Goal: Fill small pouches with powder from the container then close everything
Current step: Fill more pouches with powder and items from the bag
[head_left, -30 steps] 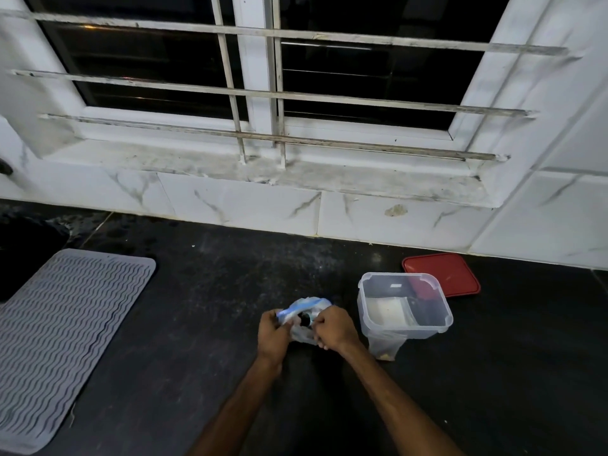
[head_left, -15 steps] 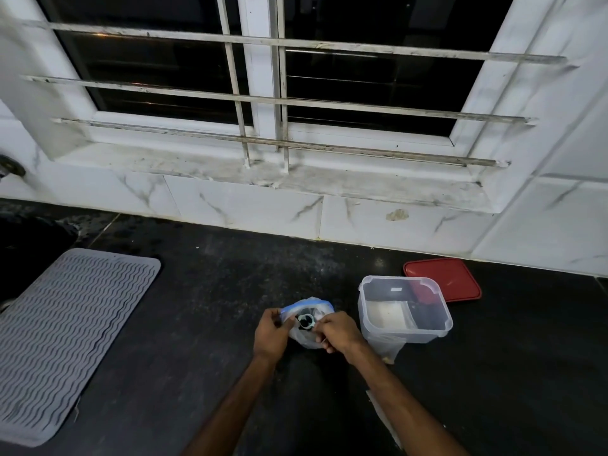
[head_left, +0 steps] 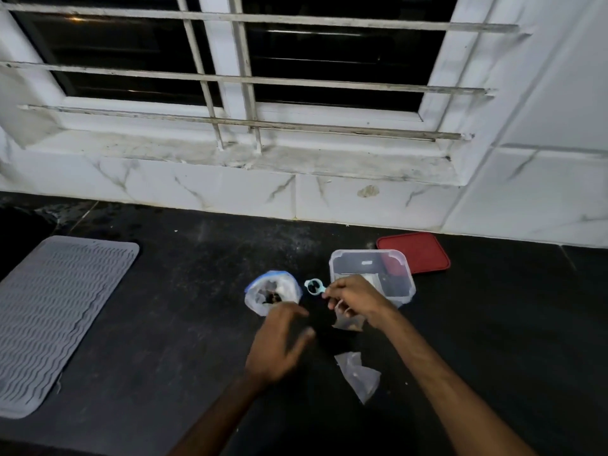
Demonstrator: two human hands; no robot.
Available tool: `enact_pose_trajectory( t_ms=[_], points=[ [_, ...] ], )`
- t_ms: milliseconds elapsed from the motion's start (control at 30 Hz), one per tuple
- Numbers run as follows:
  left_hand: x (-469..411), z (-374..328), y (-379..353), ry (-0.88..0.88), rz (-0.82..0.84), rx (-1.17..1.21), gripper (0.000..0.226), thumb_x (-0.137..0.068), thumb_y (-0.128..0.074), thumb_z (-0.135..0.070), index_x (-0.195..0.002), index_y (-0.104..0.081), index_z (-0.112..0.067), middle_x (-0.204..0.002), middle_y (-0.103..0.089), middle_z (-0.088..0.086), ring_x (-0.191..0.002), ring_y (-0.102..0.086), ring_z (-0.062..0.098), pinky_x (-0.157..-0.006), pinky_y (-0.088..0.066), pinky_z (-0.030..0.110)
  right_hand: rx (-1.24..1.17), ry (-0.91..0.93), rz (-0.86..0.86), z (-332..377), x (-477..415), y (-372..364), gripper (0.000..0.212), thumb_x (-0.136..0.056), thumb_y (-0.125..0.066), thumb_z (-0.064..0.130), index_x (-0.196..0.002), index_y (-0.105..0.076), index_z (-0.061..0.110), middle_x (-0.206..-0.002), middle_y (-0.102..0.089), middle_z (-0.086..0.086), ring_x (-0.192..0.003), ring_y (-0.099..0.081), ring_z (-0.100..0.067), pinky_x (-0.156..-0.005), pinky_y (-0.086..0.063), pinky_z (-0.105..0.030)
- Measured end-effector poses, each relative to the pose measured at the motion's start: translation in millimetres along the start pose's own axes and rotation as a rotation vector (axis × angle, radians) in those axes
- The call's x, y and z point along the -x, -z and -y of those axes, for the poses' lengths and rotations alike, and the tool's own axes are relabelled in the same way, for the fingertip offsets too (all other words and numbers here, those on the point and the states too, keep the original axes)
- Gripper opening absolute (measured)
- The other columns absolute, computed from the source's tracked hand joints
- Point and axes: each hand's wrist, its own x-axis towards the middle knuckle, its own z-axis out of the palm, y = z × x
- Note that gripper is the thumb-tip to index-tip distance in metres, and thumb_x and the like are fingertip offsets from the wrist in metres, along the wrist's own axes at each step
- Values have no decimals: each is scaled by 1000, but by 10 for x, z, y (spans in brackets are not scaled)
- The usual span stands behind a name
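Left hand (head_left: 279,340) blurred, fingers spread, holding nothing, over bench (head_left: 164,324) beside open plastic bag (head_left: 273,292). Right hand (head_left: 355,299) pinches blue scoop (head_left: 314,287) and small pouch (head_left: 348,320), just before clear container (head_left: 371,258).

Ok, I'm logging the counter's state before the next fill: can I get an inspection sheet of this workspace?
Surface: dark countertop, pale specks near the wall.
Job's things: clear container open, red lid lying behind it; blue-edged bag standing open; blue scoop; held pouch under the right hand; spare pouch lying nearer the person.
Clutter: grey ridged mat at left.
Hands: left hand blurred, fingers spread, holding nothing; right hand pinches the blue scoop.
Cables: nothing seen.
Surroundings: barred window, marble-look tiles.
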Motion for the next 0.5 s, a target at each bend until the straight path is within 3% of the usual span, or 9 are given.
enact_pose_trajectory(
  t_ms=[100,167,200,267,333,400,500],
  points=[
    [2,-165,-334,-201,563,-211,80,-80,-63,-64,-146,-32,-29,-155,-28,-3,-142,-26,12,-119,-27,38,14,24,-24,-41,102,270,15,-93,-58,11,-90,-71,3,-69,-65,-6,-52,-49,-12,-47,-36,-20],
    [-32,-332,-600,-291,766,-327,99,-74,-74,-51,-152,-15,-33,-162,-8,-2,-149,-7,15,-121,-7,36,7,34,-29,-99,169,410,15,-93,-58,10,-85,-69,6,-71,-65,-9,-50,-48,-12,-45,-35,-21],
    [-51,-398,-731,-348,809,-387,101,-74,-77,-41,-152,-14,-33,-163,-4,0,-149,-3,18,-120,-5,38,9,39,-34,-128,201,473,15,-94,-57,10,-85,-69,7,-73,-66,-9,-50,-49,-12,-45,-35,-21],
    [-99,-480,-950,-455,815,-523,88,-78,-75,-26,-150,-24,-27,-163,-4,5,-150,-5,25,-122,-6,45,18,45,-40,-173,268,597,15,-95,-57,11,-88,-70,8,-75,-68,-9,-52,-52,-12,-45,-38,-19],
    [-124,-500,-1073,-454,735,-560,65,-84,-68,-25,-142,-40,-21,-161,-16,6,-149,-14,26,-122,-4,42,16,52,-35,-235,347,702,15,-95,-57,12,-90,-71,8,-74,-69,-7,-52,-52,-12,-44,-39,-18],
    [-125,-501,-1067,-285,613,-425,54,-85,-65,-34,-136,-48,-24,-155,-32,0,-146,-23,19,-121,-6,34,8,69,-29,-295,418,783,16,-94,-57,12,-91,-71,6,-72,-68,-6,-50,-52,-11,-44,-39,-19],
    [-146,-539,-950,92,379,-39,51,-80,-68,-48,-127,-50,-37,-134,-54,-15,-127,-47,2,-111,-37,32,-4,106,-19,-367,530,923,16,-94,-58,14,-91,-72,7,-69,-69,-4,-49,-52,-9,-46,-39,-20]
  ],
)
